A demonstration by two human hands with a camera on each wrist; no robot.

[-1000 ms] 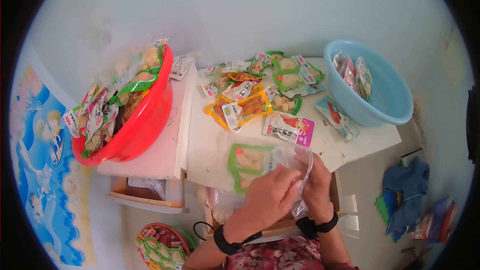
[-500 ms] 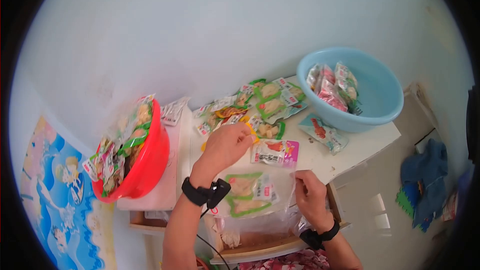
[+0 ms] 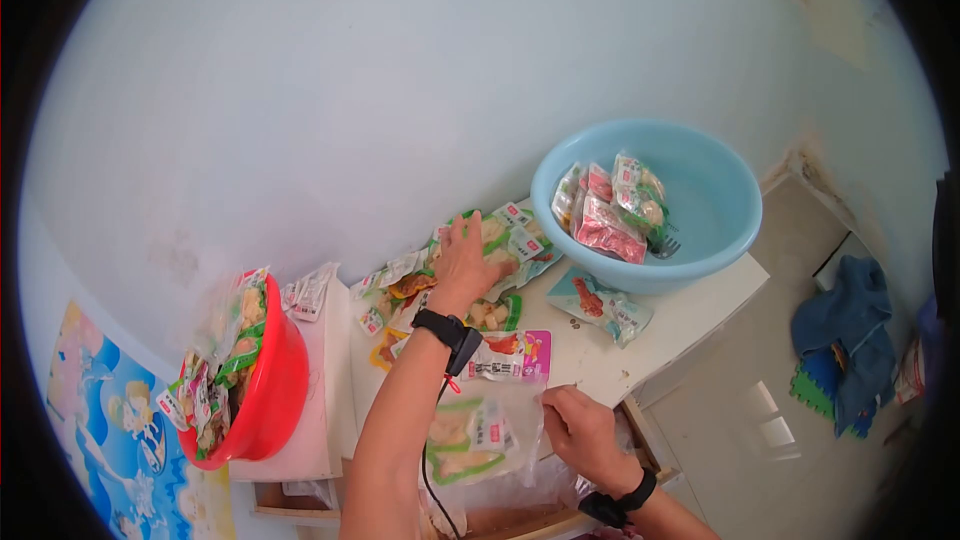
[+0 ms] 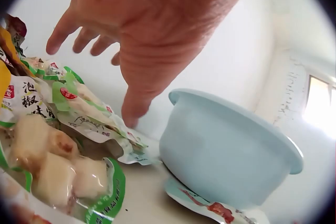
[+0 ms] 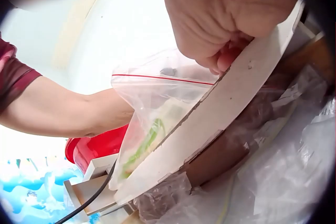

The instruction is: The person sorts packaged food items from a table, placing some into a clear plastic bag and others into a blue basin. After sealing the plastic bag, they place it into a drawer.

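My left hand [image 3: 465,265] reaches over a pile of food packets [image 3: 400,270] at the back of the white table. In the left wrist view its fingers are spread, with nothing gripped, just above green-edged packets [image 4: 84,103]. My right hand [image 3: 590,435] pinches the top corner of a clear zip bag [image 3: 527,415] at the table's front edge. Inside this bag lies a green-edged packet [image 3: 455,430]. A red zip line crosses the bag [image 5: 152,92] in the right wrist view, and my curled right fingers [image 5: 223,58] are at its corner.
A blue basin [image 3: 715,200] with several packets stands at the right, a teal packet [image 3: 600,308] beside it. On the left, a red basin [image 3: 285,380] is heaped with packets. A purple-edged packet [image 3: 515,355] lies mid-table. Below the edge, an open drawer [image 3: 510,520] holds clear plastic.
My left hand has left the zip bag and moved forward to the packet pile. My right hand keeps its hold on the bag. The head view has shifted.
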